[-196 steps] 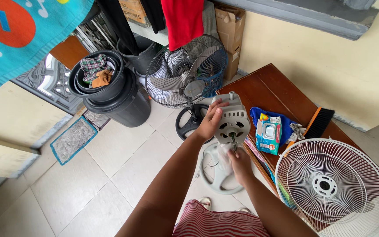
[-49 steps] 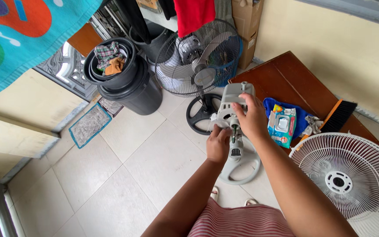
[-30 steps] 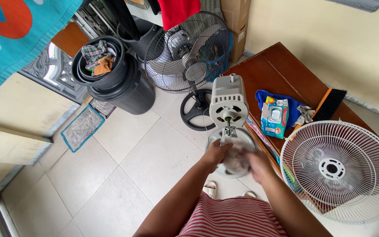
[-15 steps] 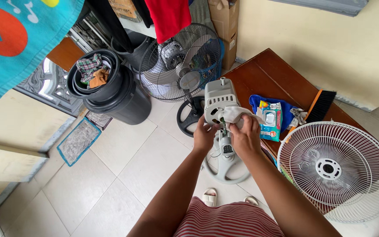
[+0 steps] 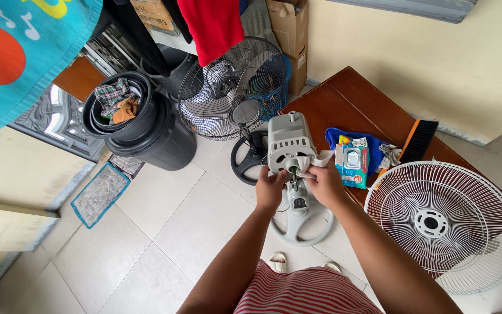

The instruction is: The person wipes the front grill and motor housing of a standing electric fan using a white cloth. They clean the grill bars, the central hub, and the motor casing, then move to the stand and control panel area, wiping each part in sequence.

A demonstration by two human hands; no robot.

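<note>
The left hand [image 5: 271,189] is curling its fingers against the lower left edge of the grey plastic fan motor housing [image 5: 289,145], gripping it just beside the dark metal shaft [image 5: 293,174] that is sticking out of the housing's face. The right hand [image 5: 325,184] is closing its fingers round a crumpled white cloth [image 5: 317,163] and pressing it against the lower right side of the same housing, so the cloth is lying between the fingertips and the plastic. Both hands are bent shut on what they are holding, not spread.

The housing is standing upright on its grey stand, above the round grey fan base [image 5: 301,222] that is resting on the pale tiled floor [image 5: 164,232], directly in front of the person and beside the edge of the dark brown wooden table [image 5: 350,107].

On the table, a white wire fan guard [image 5: 441,224] is lying flat near the right arm, and a teal pack of wet wipes [image 5: 351,164] is sitting on a blue cloth [image 5: 335,137] just beside the right hand. A black-bristled brush with an orange handle [image 5: 416,142] is lying further back. Behind the housing, a black-caged standing fan [image 5: 233,90] is facing the person, and stacked black plastic tubs [image 5: 158,136] are holding bundled rags to its left.
</note>
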